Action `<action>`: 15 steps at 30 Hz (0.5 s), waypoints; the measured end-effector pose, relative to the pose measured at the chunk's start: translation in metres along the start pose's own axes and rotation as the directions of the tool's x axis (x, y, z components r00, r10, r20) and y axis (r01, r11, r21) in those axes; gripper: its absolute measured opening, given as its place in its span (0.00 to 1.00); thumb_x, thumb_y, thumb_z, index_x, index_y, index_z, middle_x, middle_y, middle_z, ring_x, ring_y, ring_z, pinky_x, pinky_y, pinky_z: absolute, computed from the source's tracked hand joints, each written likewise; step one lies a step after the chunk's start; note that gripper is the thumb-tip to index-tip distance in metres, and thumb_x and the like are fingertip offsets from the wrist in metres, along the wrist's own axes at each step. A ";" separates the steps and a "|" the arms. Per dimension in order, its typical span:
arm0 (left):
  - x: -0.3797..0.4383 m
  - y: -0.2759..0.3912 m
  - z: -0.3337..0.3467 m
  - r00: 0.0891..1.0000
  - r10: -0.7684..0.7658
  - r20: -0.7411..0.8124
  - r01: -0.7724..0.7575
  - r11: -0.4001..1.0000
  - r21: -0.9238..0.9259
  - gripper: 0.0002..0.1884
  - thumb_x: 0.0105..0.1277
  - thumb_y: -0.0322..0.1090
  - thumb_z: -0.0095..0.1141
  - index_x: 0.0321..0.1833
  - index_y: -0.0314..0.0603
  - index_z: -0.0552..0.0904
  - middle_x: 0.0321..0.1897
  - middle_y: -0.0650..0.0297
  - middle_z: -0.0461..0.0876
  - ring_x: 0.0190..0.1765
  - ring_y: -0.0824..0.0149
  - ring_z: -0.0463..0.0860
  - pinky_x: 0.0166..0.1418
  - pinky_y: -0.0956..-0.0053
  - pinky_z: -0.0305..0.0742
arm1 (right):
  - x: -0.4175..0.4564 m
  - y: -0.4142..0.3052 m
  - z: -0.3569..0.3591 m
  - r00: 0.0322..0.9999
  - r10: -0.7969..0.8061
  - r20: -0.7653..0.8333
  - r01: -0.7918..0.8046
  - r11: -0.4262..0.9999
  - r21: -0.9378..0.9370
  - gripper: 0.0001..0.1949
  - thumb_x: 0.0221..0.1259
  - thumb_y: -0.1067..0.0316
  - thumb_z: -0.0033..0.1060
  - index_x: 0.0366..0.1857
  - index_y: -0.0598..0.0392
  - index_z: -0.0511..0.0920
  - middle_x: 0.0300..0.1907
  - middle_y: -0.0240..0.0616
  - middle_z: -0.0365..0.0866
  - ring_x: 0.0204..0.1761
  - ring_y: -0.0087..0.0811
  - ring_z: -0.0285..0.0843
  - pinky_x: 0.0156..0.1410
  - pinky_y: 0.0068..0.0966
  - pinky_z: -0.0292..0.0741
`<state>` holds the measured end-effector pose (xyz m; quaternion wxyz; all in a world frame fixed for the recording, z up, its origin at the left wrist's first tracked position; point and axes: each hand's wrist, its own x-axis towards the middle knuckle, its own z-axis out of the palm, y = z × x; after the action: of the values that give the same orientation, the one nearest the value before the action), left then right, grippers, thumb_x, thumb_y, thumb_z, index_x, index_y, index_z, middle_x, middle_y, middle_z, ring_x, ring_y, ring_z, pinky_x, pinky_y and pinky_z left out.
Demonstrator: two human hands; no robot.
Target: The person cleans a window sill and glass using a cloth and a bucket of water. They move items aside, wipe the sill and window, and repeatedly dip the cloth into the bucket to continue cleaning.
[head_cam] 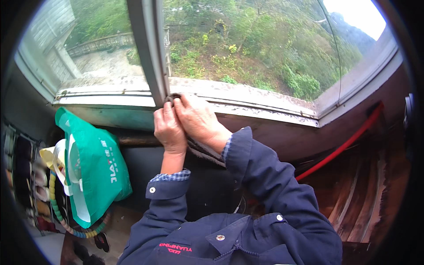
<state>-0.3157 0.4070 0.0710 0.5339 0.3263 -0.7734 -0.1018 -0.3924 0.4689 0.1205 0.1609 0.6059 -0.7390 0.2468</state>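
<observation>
A dark brown cloth (pixel 173 97) is bunched at the foot of the window's upright frame bar (pixel 150 49), where the bar meets the sill. My left hand (pixel 170 131) pinches it with the fingertips. Close against that hand, my right hand (pixel 200 119) also has its fingers on the bunched part. A longer piece of what looks like the same cloth (pixel 207 152) hangs below my right wrist. Both hands partly hide the corner and the cloth in it. To their right runs the white lower window frame (pixel 265 114), its paint flaking and stained.
A green bag (pixel 99 169) with printed writing stands at left, over a hoop of coloured segments (pixel 55 205). Beyond it is a rack of shoes (pixel 39 185). A dark flat surface (pixel 142 169) lies below my hands. A red bar (pixel 344 142) slants at right, above wooden boards (pixel 354 198).
</observation>
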 end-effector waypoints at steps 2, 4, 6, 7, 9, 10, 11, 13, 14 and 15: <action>-0.004 0.001 -0.001 0.998 0.019 0.056 -0.023 0.998 0.056 0.17 0.64 0.30 0.60 0.55 0.37 0.79 0.39 0.54 0.77 0.41 0.53 0.82 0.38 0.61 0.80 | -0.003 0.000 0.001 0.999 -0.031 -0.024 0.027 0.990 -0.135 0.08 0.58 0.65 0.55 0.38 0.54 0.76 0.38 0.40 0.77 0.40 0.40 0.80 0.41 0.35 0.78; 0.000 0.005 -0.004 0.992 -0.032 0.125 0.022 0.997 0.078 0.16 0.66 0.33 0.57 0.57 0.39 0.79 0.40 0.55 0.77 0.39 0.51 0.83 0.37 0.60 0.80 | -0.003 0.000 0.003 1.000 -0.020 0.001 0.020 0.985 -0.170 0.09 0.56 0.65 0.55 0.37 0.56 0.77 0.36 0.39 0.77 0.39 0.38 0.81 0.39 0.35 0.78; 0.007 0.005 -0.005 0.977 -0.078 0.199 0.056 0.992 0.114 0.16 0.68 0.36 0.54 0.57 0.42 0.79 0.40 0.55 0.78 0.38 0.50 0.83 0.37 0.58 0.80 | -0.004 0.002 0.001 1.000 0.003 -0.007 -0.004 0.987 -0.163 0.09 0.55 0.64 0.56 0.34 0.58 0.79 0.34 0.39 0.78 0.39 0.39 0.81 0.37 0.35 0.78; 0.010 0.008 -0.007 0.960 -0.114 0.256 0.074 0.984 0.162 0.14 0.68 0.35 0.53 0.55 0.43 0.79 0.41 0.56 0.78 0.38 0.50 0.83 0.36 0.58 0.80 | -0.006 0.005 -0.001 1.000 0.013 0.012 -0.011 0.988 -0.152 0.09 0.55 0.65 0.56 0.33 0.58 0.79 0.34 0.39 0.78 0.38 0.39 0.81 0.37 0.35 0.78; 0.014 0.017 -0.007 0.939 -0.097 0.331 0.033 0.981 0.192 0.13 0.68 0.35 0.51 0.53 0.44 0.80 0.42 0.57 0.78 0.38 0.50 0.84 0.37 0.57 0.79 | -0.009 0.011 -0.007 0.998 0.025 0.051 -0.018 0.992 -0.125 0.08 0.54 0.65 0.56 0.33 0.58 0.80 0.34 0.40 0.78 0.38 0.40 0.81 0.37 0.36 0.78; 0.014 0.022 -0.006 0.942 -0.057 0.332 -0.004 0.984 0.181 0.13 0.68 0.35 0.51 0.53 0.44 0.80 0.43 0.57 0.78 0.39 0.50 0.84 0.37 0.56 0.79 | -0.013 0.017 -0.009 1.000 0.017 -0.002 -0.017 0.992 -0.122 0.07 0.53 0.66 0.56 0.31 0.58 0.80 0.33 0.41 0.79 0.36 0.41 0.81 0.38 0.36 0.78; 0.013 0.028 -0.005 0.943 -0.017 0.333 -0.041 0.985 0.169 0.12 0.68 0.35 0.50 0.53 0.45 0.79 0.43 0.58 0.78 0.39 0.50 0.84 0.37 0.56 0.79 | -0.017 0.022 -0.012 1.000 0.018 -0.016 -0.019 0.995 -0.101 0.07 0.53 0.67 0.56 0.31 0.58 0.80 0.32 0.41 0.79 0.36 0.41 0.81 0.38 0.36 0.78; 0.008 0.042 0.001 0.933 -0.007 0.359 -0.068 0.978 0.196 0.12 0.68 0.37 0.51 0.51 0.44 0.79 0.44 0.59 0.78 0.40 0.51 0.84 0.37 0.57 0.79 | -0.027 0.033 -0.021 0.999 0.018 -0.032 -0.021 0.996 -0.082 0.07 0.53 0.67 0.56 0.31 0.58 0.80 0.32 0.42 0.79 0.36 0.41 0.81 0.39 0.36 0.78; 0.007 0.051 0.003 0.920 -0.020 0.392 -0.070 0.974 0.213 0.11 0.68 0.37 0.51 0.50 0.44 0.79 0.43 0.59 0.78 0.40 0.51 0.84 0.37 0.57 0.79 | -0.032 0.038 -0.026 0.999 0.025 -0.046 -0.029 0.996 -0.086 0.06 0.52 0.67 0.56 0.29 0.57 0.80 0.31 0.42 0.79 0.36 0.42 0.81 0.39 0.37 0.79; 0.006 0.061 0.004 0.906 -0.037 0.422 -0.069 0.970 0.233 0.11 0.68 0.37 0.51 0.49 0.44 0.79 0.42 0.60 0.78 0.41 0.52 0.84 0.37 0.58 0.80 | -0.037 0.044 -0.031 0.999 0.040 -0.031 -0.042 0.996 -0.079 0.06 0.52 0.67 0.56 0.29 0.57 0.80 0.31 0.41 0.79 0.36 0.42 0.81 0.39 0.37 0.79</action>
<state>-0.3453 0.4495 0.1048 0.3102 0.3529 -0.8799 -0.0705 -0.4294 0.5232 0.1186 0.1908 0.5799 -0.7581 0.2293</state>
